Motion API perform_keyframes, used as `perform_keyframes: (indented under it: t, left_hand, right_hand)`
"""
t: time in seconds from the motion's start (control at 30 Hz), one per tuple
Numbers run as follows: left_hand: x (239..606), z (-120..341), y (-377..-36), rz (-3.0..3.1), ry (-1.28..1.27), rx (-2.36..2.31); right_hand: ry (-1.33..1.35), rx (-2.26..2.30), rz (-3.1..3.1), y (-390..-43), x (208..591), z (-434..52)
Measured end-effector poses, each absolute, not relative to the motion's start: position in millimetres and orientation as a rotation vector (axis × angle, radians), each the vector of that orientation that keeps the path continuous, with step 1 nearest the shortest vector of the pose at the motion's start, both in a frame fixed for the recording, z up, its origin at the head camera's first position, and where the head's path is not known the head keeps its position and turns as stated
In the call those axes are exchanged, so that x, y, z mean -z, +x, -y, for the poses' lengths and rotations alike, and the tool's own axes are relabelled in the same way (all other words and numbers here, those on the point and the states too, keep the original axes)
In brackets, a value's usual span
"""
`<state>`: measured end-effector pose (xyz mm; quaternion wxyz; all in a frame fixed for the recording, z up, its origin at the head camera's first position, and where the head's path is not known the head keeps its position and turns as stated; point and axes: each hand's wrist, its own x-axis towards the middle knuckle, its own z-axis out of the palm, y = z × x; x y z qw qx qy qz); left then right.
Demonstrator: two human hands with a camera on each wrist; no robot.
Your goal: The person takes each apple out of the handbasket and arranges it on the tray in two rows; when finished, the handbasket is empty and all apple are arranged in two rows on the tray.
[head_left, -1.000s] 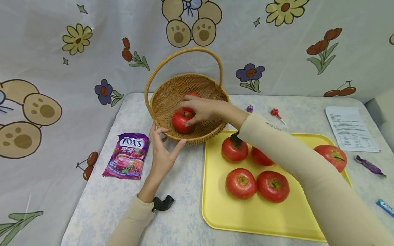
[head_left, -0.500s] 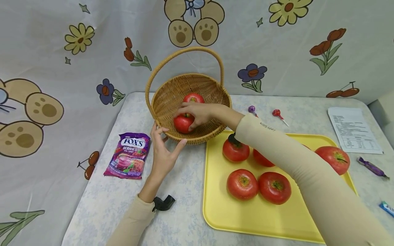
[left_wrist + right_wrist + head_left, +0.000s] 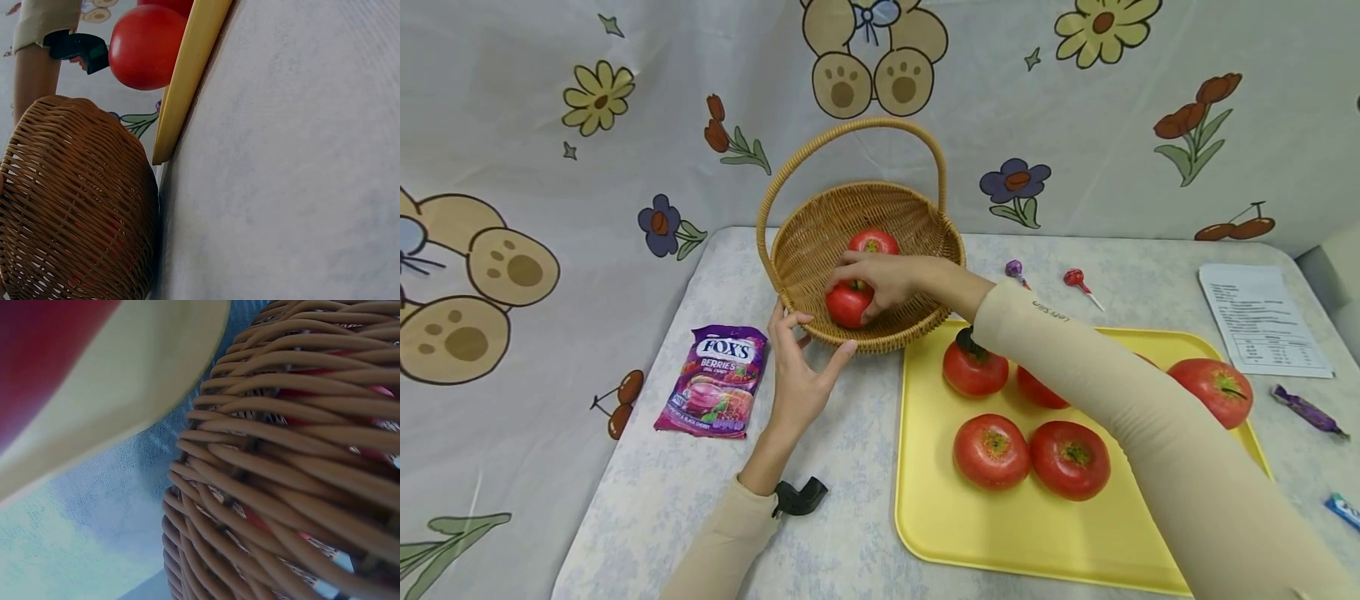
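Note:
A wicker basket (image 3: pixel 880 200) with an arched handle stands at the back of the table. My right hand (image 3: pixel 883 279) reaches over its right side and grips a red apple (image 3: pixel 847 307), thumb on the right and fingers over the top. Behind that fruit, a second apple (image 3: pixel 874 242) lies inside. At the front left of the basket, my left hand (image 3: pixel 801 392) holds the rim, thumb spread along the front. The left wrist view shows the woven wall (image 3: pixel 75 200) from outside; in the right wrist view, red shows through gaps in the weave (image 3: pixel 281 456).
A yellow tray (image 3: pixel 1000 542) with several red apples (image 3: pixel 991 452) lies to the right, partly under my right arm. A purple candy bag (image 3: pixel 715 382) is on the left. Lollipops (image 3: pixel 1075 277), a printed sheet (image 3: pixel 1265 321) and wrapped candies (image 3: pixel 1309 411) lie around the right side.
My right hand has shifted slightly back toward the right over the same apple, uncovering more of the one behind. My left hand stays at the rim.

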<state>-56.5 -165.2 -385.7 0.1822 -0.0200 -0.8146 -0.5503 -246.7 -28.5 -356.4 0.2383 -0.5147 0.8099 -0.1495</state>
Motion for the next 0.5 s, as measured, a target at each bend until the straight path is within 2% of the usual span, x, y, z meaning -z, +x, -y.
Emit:
perform_keyframes:
  t: [0.5]
  left_hand:
    - [385.7,165.3,-56.4,2.301,-0.061,1.541]
  right_hand:
    - [-1.458,0.433,-2.239,-245.7,351.2,25.4]
